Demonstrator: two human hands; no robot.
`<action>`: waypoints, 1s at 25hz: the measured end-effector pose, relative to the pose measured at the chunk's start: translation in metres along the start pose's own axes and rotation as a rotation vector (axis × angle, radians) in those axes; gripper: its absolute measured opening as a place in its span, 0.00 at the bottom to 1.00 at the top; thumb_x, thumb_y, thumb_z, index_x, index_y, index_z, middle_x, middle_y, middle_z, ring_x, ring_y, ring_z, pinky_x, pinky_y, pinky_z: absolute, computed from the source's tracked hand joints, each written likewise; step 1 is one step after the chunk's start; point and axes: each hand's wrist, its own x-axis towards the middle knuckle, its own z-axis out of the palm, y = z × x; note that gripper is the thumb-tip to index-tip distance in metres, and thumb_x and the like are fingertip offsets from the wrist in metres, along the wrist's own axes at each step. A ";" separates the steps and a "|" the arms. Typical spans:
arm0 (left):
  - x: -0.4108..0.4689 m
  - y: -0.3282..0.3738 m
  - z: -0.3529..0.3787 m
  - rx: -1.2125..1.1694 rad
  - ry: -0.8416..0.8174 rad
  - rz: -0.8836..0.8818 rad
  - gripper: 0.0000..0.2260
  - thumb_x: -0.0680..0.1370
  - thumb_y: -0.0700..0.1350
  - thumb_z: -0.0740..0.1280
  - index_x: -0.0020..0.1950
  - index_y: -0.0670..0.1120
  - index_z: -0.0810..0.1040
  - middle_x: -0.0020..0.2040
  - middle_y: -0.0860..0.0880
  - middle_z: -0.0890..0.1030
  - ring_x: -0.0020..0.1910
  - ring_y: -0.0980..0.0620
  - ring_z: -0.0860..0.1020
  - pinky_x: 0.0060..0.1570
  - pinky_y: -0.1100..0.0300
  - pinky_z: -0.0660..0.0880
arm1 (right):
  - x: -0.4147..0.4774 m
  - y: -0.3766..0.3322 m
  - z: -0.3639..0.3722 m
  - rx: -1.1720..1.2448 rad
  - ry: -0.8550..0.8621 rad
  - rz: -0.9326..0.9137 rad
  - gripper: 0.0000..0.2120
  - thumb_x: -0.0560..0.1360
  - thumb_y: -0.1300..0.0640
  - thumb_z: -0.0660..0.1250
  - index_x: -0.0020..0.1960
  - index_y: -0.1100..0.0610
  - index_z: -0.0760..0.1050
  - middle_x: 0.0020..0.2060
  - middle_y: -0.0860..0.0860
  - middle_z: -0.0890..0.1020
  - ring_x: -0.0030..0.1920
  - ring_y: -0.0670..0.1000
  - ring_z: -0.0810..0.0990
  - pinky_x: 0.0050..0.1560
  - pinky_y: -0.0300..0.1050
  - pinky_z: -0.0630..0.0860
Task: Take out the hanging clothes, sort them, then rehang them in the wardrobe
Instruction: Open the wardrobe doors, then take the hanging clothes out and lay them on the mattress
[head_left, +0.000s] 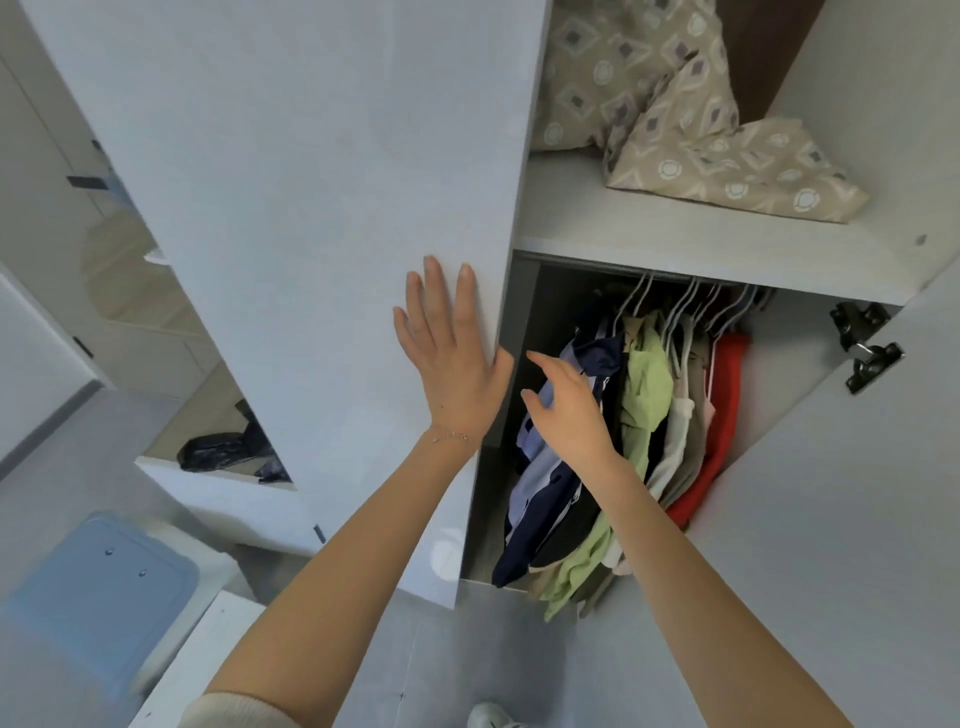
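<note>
No text, label, brand, number or sign can be read anywhere in view. The hanging clothes (644, 379) on the right show plain colours and stripes with no legible print. The patterned fabric (727, 161) on the far shelf (649, 239) carries only diamond and circle motifs, not letters.
</note>
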 end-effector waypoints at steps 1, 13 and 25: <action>-0.009 -0.003 -0.018 -0.045 -0.013 0.032 0.40 0.69 0.40 0.71 0.75 0.46 0.54 0.76 0.41 0.52 0.76 0.37 0.52 0.72 0.36 0.54 | -0.006 -0.008 0.003 0.013 0.006 0.017 0.23 0.80 0.57 0.63 0.74 0.53 0.64 0.70 0.52 0.70 0.70 0.52 0.67 0.64 0.39 0.64; -0.101 -0.112 -0.280 -0.460 -0.259 -0.074 0.38 0.75 0.38 0.68 0.78 0.54 0.51 0.79 0.51 0.56 0.77 0.52 0.58 0.74 0.49 0.62 | -0.155 -0.168 0.103 0.173 -0.034 0.027 0.23 0.80 0.57 0.62 0.75 0.51 0.63 0.67 0.52 0.73 0.67 0.50 0.71 0.61 0.36 0.64; -0.097 -0.232 -0.378 -0.310 0.009 -0.481 0.28 0.79 0.43 0.65 0.77 0.41 0.58 0.72 0.42 0.69 0.70 0.44 0.68 0.69 0.46 0.66 | -0.209 -0.252 0.153 0.115 -0.165 -0.076 0.24 0.81 0.57 0.62 0.75 0.50 0.62 0.69 0.51 0.71 0.67 0.48 0.70 0.60 0.35 0.63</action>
